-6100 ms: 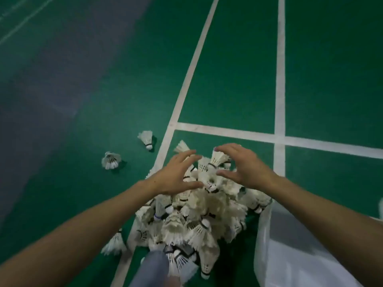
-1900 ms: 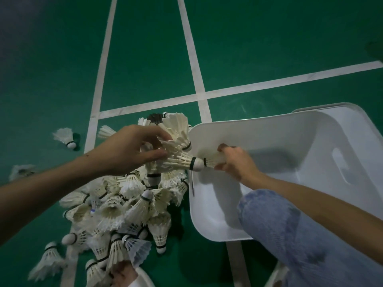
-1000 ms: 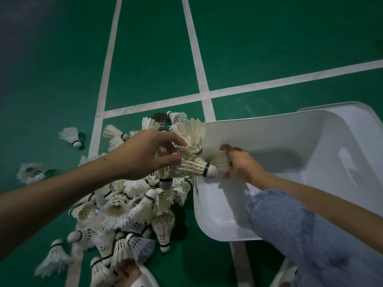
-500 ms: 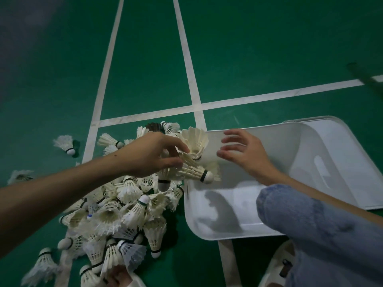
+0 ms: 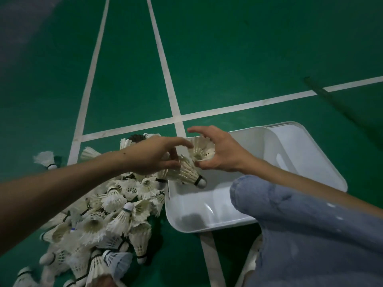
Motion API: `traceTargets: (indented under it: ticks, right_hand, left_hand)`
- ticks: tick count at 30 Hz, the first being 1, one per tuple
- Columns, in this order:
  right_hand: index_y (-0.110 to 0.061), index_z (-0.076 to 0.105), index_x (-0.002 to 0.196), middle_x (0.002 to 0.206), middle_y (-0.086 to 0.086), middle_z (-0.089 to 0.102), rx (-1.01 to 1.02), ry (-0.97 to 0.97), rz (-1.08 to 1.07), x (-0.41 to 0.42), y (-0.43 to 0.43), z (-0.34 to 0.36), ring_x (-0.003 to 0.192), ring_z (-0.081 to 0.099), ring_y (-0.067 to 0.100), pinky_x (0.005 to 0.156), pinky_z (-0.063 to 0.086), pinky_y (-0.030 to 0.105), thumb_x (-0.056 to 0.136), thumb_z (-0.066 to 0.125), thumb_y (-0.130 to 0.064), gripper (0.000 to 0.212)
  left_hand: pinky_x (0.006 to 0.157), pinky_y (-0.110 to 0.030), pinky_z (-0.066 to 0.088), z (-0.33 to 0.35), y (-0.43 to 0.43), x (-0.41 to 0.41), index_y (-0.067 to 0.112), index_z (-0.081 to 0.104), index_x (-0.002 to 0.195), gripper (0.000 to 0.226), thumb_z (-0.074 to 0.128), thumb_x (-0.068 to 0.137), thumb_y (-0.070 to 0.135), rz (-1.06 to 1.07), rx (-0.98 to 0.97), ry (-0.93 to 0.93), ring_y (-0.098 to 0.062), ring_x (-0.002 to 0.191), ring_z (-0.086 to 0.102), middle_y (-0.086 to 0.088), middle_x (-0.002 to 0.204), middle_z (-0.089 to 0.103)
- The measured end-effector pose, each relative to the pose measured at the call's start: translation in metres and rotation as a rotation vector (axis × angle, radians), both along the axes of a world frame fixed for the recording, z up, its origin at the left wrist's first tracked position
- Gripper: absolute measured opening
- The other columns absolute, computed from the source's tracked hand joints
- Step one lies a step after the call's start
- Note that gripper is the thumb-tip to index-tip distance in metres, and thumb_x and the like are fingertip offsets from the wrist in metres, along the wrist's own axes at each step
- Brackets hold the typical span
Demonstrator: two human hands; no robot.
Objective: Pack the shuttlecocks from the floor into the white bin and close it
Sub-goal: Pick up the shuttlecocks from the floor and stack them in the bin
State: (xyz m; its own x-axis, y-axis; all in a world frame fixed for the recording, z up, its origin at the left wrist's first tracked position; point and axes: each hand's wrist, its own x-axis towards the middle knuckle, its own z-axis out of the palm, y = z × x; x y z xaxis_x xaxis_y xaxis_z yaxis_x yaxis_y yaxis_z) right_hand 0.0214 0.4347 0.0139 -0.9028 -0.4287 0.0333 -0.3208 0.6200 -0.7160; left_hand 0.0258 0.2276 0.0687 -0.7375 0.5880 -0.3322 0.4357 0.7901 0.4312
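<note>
Green court floor (image 5: 228, 59), white lines. Pile of white feather shuttlecocks (image 5: 107, 214) lower left, just beside open white plastic bin (image 5: 196, 206) at centre. Left hand (image 5: 151, 156) grips a bunch of shuttlecocks (image 5: 188, 172) over the bin's left rim. Right hand (image 5: 221, 154) curls loosely round one upturned shuttlecock (image 5: 202, 151) atop that bunch.

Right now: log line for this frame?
left hand: holds shuttlecock bunch over white bin; right hand: cupped round top shuttlecock, grip unclear; bin open; pile on floor
</note>
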Motion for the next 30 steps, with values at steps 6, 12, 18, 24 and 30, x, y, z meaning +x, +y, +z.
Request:
traceTargets:
  ticks: [6, 12, 18, 24, 30]
  right_hand:
    - [-0.031, 0.058, 0.121, 0.111, 0.001, 0.056, 0.152, -0.067, -0.17, -0.005, 0.034, -0.025, 0.099, 0.052, 0.017, 0.085, 0.041, 0.025, 0.068, 0.082, -0.029, 0.058]
    - [-0.019, 0.057, 0.11, 0.102, 0.004, 0.065, 0.259, -0.188, -0.268, -0.014, 0.041, -0.066, 0.084, 0.058, 0.019, 0.066, 0.04, 0.022, 0.064, 0.082, -0.017, 0.053]
    - [-0.016, 0.057, 0.121, 0.115, 0.011, 0.056, 0.397, -0.246, -0.244, -0.022, 0.032, -0.109, 0.104, 0.054, 0.027, 0.082, 0.042, 0.028, 0.067, 0.082, -0.021, 0.059]
    - [-0.015, 0.058, 0.123, 0.117, 0.008, 0.063, 0.355, -0.312, -0.238, -0.027, 0.011, -0.129, 0.109, 0.057, 0.025, 0.087, 0.046, 0.028, 0.065, 0.087, -0.029, 0.066]
    - [-0.016, 0.056, 0.125, 0.116, 0.004, 0.061, 0.241, -0.425, -0.196, -0.03, -0.006, -0.139, 0.105, 0.058, 0.019, 0.084, 0.045, 0.025, 0.059, 0.091, -0.03, 0.076]
  left_hand:
    - [0.065, -0.015, 0.037, -0.004, -0.008, -0.001, 0.026, 0.058, 0.12, 0.03, 0.062, 0.09, 0.026, 0.045, -0.058, 0.024, 0.0, 0.081, 0.056, 0.018, 0.087, 0.057]
    - [0.07, -0.018, 0.044, -0.012, -0.018, 0.002, 0.026, 0.061, 0.116, 0.03, 0.066, 0.087, 0.029, 0.094, -0.063, -0.023, 0.007, 0.078, 0.054, 0.024, 0.083, 0.056]
    - [0.069, -0.016, 0.042, -0.016, -0.03, 0.0, 0.027, 0.06, 0.117, 0.034, 0.068, 0.084, 0.025, 0.144, -0.042, -0.068, 0.008, 0.078, 0.054, 0.025, 0.085, 0.055]
    - [0.061, -0.009, 0.041, -0.016, -0.038, -0.006, 0.029, 0.062, 0.116, 0.034, 0.069, 0.083, 0.023, 0.207, -0.007, -0.091, 0.011, 0.069, 0.057, 0.025, 0.083, 0.057]
    - [0.063, -0.008, 0.038, -0.02, -0.037, -0.009, 0.031, 0.062, 0.117, 0.036, 0.069, 0.083, 0.027, 0.197, 0.01, -0.076, 0.012, 0.076, 0.054, 0.028, 0.083, 0.057]
